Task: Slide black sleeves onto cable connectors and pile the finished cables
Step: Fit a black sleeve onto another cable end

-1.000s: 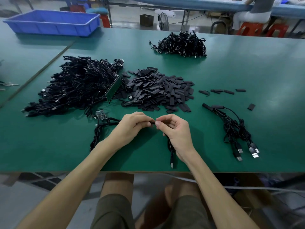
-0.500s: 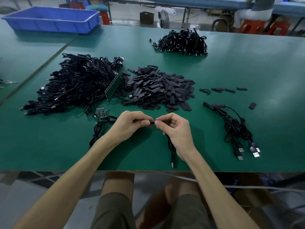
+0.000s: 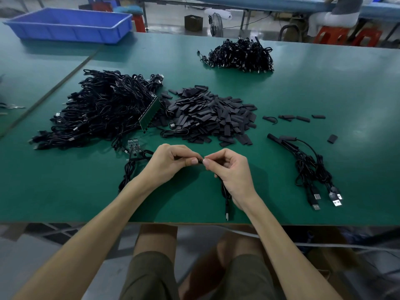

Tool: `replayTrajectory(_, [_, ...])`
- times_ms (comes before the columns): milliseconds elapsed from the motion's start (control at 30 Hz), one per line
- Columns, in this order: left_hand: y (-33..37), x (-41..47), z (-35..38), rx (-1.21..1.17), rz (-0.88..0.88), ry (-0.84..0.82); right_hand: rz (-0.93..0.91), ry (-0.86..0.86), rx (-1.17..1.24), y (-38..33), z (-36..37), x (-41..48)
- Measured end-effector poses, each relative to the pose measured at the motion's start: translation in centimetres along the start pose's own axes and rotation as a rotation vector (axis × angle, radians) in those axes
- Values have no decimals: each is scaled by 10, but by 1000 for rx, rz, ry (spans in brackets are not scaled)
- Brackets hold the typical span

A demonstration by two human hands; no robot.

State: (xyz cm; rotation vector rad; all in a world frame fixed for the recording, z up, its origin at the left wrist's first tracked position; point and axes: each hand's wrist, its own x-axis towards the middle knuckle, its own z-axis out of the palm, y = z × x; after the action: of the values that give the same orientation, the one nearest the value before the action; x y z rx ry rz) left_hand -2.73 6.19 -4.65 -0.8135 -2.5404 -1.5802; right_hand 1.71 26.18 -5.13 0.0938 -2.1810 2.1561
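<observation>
My left hand (image 3: 167,162) and my right hand (image 3: 230,169) meet fingertip to fingertip over the green table (image 3: 65,191). Between them they pinch a small black piece (image 3: 200,161), mostly hidden by the fingers; sleeve or connector, I cannot tell. A black cable (image 3: 225,193) hangs from under my right hand, its plug near the front edge. Another black cable (image 3: 129,169) loops to the left of my left hand. A heap of loose black sleeves (image 3: 207,115) lies behind my hands. A small bunch of sleeved cables (image 3: 311,169) lies to the right.
A big tangle of black cables (image 3: 101,109) with a green circuit board (image 3: 149,113) lies at the left. Another cable pile (image 3: 240,55) sits far back. A blue bin (image 3: 69,24) stands at the far left. A few stray sleeves (image 3: 294,118) lie right of the heap.
Both hands stay pinched together at the same spot; only the fingertips have shifted slightly. The view has tilted a little.
</observation>
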Motion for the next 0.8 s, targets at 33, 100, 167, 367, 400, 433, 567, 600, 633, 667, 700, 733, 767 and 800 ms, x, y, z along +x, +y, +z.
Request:
replayTrajectory(33, [0,0,0,0,5,6,-2,-3,-5,0,0,0])
replayTrajectory(100, [1,-1,1,-7,13,11,-4,-8,-8,0,-1,0])
replayTrajectory(167, [1,-1,1,-13,16,12,-6,-10,-5,0,-1,0])
replayTrajectory(367, [0,0,2,-15,11,3,-5,-6,-35,3,0,1])
replayTrajectory(400, [0,0,2,-13,14,0,-5,-7,-39,3,0,1])
replayTrajectory(433, [1,0,2,-12,15,-2,-3,-7,-39,3,0,1])
replayTrajectory(567, [0,0,2,-5,14,-2,-3,-4,-54,4,0,0])
replayTrajectory(600, [1,0,2,-4,14,-2,-4,-3,-57,4,0,1])
replayTrajectory(633, [1,0,2,-6,12,-2,-4,-2,-59,4,1,1])
replayTrajectory(667, [1,0,2,-9,9,-2,-4,0,-57,4,1,1])
replayTrajectory(700, [1,0,2,-11,5,-1,-3,2,-55,4,1,1])
replayTrajectory(733, [0,0,2,-12,0,-1,-3,4,-50,4,1,1])
replayTrajectory(767, [0,1,1,-16,-7,-1,-3,6,-44,4,1,1])
replayTrajectory(800, [0,1,1,-24,-16,0,-4,8,-37,4,1,2])
